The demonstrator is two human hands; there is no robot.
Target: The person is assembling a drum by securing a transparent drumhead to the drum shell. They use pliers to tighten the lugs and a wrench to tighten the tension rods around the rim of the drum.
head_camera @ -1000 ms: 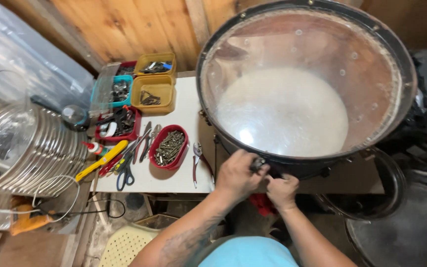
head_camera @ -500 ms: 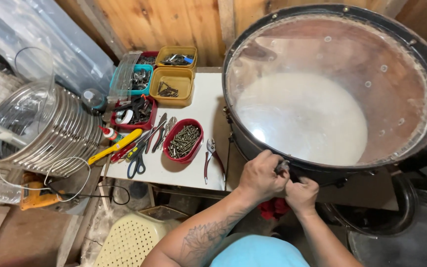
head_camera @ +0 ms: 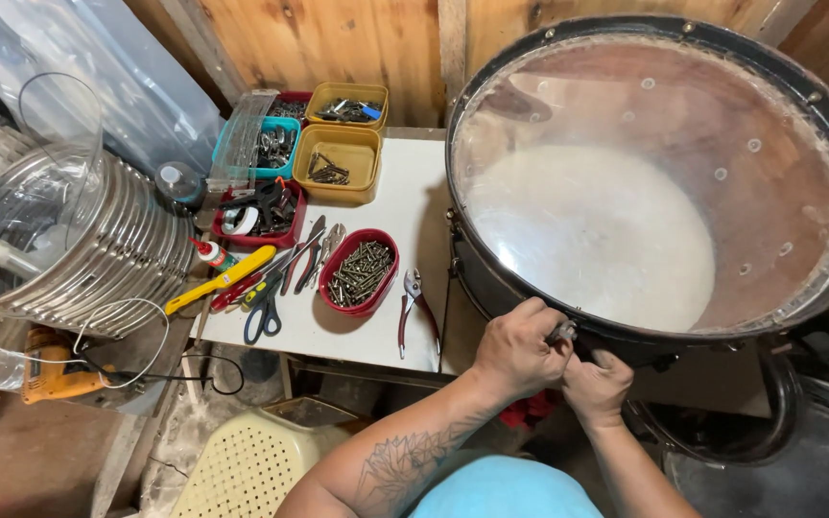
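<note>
Gripping a small metal fitting [head_camera: 562,333] on the near rim of the big drum [head_camera: 645,192].
Left hand [head_camera: 515,350] is pinching it closed; right hand [head_camera: 595,384] is curling beneath; slipping fingers could be dropping it.

Small metal part [head_camera: 562,333] mostly hidden between both hands' fingers [head_camera: 541,321]

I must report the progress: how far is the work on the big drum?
The clear head sits under the black hoop of the drum, so seating looks done. Left hand and right hand work a small metal fitting at the near rim. How many other rim fittings remain cannot be judged; pliers lie unused.
</note>
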